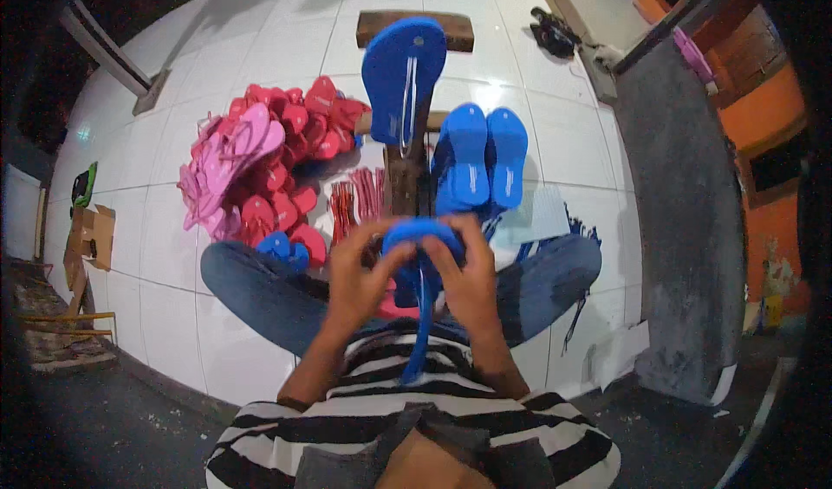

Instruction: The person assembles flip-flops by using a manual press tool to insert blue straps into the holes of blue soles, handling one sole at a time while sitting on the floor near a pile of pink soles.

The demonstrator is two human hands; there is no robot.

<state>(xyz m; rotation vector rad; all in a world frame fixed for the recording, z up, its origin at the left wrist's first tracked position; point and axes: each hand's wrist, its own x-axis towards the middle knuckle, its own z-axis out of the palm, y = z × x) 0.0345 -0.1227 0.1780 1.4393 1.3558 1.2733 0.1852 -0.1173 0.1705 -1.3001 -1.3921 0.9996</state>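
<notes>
Between my hands is a blue flip-flop sole [418, 228], slightly blurred, held in front of my lap. My left hand [357, 272] grips its left side, with the thumb on the near face. On the other side, my right hand [468, 268] grips it the same way. A blue strap [423, 324] hangs from it toward my striped shirt. Beyond my hands, another blue sole [392, 77] rests on a wooden stand [406, 181], with a long thin silver loop [409, 99] lying over it. Stacked blue soles [468, 155] stand right of the stand.
A pile of red flip-flops [299, 129] and pink flip-flops [234, 164] lies to the left. Red straps [343, 207] sit beside the stand, and dark blue straps [572, 233] near my right knee. A grey low wall [689, 229] runs along the right; an open cardboard box [100, 233] is far left.
</notes>
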